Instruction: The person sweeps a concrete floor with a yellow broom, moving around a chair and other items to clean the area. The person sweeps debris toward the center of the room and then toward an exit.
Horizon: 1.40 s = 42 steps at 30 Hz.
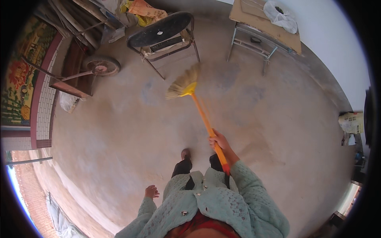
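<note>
My right hand [219, 142] is wrapped round the orange handle of a broom [206, 123], close to its red butt end. The handle slopes away from me and a little leftward. At its far end a yellow collar holds the fan-shaped bristle head [184, 84], which is slightly blurred over the concrete floor [131, 131] in front of the folding chair. My left hand [151, 192] hangs beside my body with its fingers loosely curled and a little apart, and nothing shows in it. Both sleeves are pale green knit.
A black folding chair [160, 33] stands ahead, and a small table [262, 23] with a plastic bag [280, 16] is at the far right. Leftward are a wooden cart [73, 81] with a wheel [101, 66] and leaning poles [73, 22]. A paper bag [351, 122] lies by the right wall.
</note>
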Tool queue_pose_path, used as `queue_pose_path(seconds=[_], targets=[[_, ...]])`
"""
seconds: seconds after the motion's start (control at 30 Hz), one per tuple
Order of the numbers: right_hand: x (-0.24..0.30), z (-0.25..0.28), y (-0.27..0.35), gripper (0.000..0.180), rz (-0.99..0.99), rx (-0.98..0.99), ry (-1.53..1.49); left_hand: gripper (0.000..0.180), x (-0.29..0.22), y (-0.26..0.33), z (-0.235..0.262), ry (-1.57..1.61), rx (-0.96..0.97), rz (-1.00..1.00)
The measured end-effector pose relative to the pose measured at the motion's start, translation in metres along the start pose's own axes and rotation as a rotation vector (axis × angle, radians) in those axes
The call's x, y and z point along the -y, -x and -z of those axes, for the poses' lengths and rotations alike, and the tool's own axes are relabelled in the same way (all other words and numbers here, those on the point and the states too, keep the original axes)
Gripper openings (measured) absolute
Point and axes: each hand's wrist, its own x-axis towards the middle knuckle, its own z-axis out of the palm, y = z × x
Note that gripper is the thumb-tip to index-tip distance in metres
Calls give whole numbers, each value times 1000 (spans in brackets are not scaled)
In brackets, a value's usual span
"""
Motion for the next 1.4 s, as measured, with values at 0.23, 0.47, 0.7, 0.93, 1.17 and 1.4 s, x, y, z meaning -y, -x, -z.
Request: queue_pose_path(seconds=[0.23, 0.47, 0.7, 0.93, 1.17, 1.4], targets=[[8, 15, -91, 18, -31, -131, 186, 39, -7, 18, 0, -6, -38, -45], [20, 117, 79, 83, 41, -616, 33, 37, -19, 9, -23, -125, 17, -15], [37, 158, 232, 69, 187, -776, -235, 36, -111, 3, -78, -250, 92, -184], [38, 96, 294, 69, 323, -758, -236, 38, -158, 18, -121, -340, 148, -287], [27, 125, 274, 78, 269, -510, -204, 39, -174, 41, -151, -397, 138, -293], [53, 158, 242, 65, 187, -646, -160, 41, -185, 69, -137, -276, 52, -344]])
